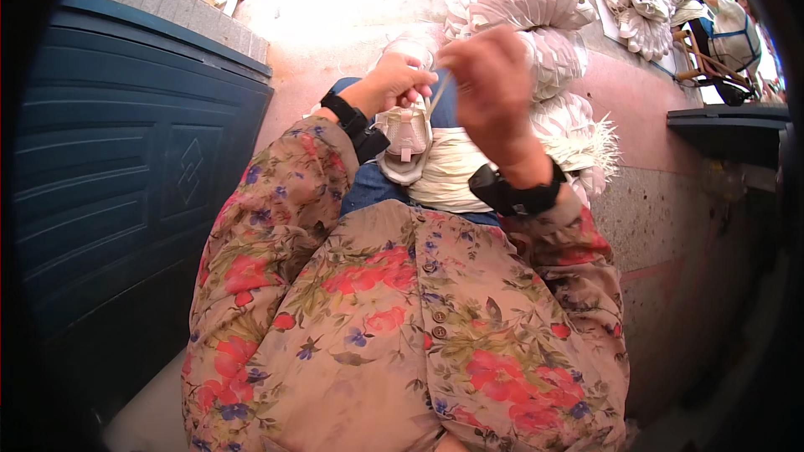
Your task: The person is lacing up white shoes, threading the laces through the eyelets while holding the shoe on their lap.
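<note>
Harsh daylight pours in from twelve o'clock, washing out the ground there. Fisheye bending and black vignette ring the rim; nine o'clock lies shaded

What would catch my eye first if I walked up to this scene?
Probably the floral shirt filling the lower middle. Above it, the left hand and right hand meet over a small pale woven piece on the lap, with stacked woven pieces behind.

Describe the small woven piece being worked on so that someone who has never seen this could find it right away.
Start at the floral-sleeved arms, which meet above the lap. Just below the left hand hangs a small pale pink-and-cream woven piece, rounded like a tiny shoe sole. Unlike the big fanned cream bundles stacked behind it, it is single, flat and lies against blue denim.
</note>
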Motion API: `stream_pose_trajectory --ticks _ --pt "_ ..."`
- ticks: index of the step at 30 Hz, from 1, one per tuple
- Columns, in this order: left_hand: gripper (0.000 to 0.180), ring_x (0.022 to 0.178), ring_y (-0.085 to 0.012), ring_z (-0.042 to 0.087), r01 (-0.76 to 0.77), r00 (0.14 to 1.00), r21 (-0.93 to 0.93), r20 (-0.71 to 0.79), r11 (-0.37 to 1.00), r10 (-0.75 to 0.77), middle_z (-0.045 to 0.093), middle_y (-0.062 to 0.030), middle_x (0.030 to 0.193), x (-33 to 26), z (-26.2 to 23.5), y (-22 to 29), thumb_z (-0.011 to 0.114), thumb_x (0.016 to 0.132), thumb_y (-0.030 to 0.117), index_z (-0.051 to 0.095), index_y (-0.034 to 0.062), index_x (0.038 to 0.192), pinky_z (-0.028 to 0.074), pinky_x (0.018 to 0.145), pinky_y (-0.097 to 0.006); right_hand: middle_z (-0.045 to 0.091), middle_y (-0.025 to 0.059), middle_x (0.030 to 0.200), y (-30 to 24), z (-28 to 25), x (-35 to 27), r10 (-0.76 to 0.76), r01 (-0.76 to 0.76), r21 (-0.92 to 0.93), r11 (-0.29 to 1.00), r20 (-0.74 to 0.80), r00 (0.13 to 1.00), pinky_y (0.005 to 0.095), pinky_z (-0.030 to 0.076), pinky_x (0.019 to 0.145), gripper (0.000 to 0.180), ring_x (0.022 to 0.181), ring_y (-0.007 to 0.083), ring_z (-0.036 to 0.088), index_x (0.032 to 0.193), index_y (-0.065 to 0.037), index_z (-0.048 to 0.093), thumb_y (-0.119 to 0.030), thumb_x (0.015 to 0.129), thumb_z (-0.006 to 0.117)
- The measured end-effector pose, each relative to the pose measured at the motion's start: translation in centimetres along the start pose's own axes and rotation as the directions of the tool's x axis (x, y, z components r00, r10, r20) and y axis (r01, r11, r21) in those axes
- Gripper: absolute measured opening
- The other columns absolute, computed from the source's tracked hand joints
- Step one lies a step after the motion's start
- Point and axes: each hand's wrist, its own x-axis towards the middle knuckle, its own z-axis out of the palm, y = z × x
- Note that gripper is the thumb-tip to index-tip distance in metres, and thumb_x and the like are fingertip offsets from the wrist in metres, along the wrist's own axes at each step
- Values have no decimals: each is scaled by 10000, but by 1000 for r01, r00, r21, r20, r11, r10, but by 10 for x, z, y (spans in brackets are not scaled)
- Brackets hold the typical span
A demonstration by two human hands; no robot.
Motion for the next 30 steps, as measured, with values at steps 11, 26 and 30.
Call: stream_pose_trajectory --ticks 11,26,30 --pt "365 462 -187 551 -174 908 760 -122 626 400 607 -179 841 -23 -20 -30 503 777 94 481 -29 1120 465 439 -301 553 59 809 3 -71 36 200 -52 322 945 -445 873 234 454 680 182 746 140 557 895 18 551 -156 886 498" --pt "376 461 -79 447 -158 947 492 -170 856 272 518 -27 624 -55 -42 -41 558 789 97 462 1 1140 360 393 -220 594 104 622 20 89 -124 573 -911 13 412 773 270 296 442 526 211 555 164 569 818 21 604 -168 818 511" --pt "374 440 -59 407 -86 971 267 -193 960 141 498 -12 620 -59 -40 -37 557 801 105 450 18 1149 320 368 -191 601 185 694 16 105 -129 564 -553 -218 804 571 596 408 468 585 176 637 326 596 852 -30 585 -152 801 469"
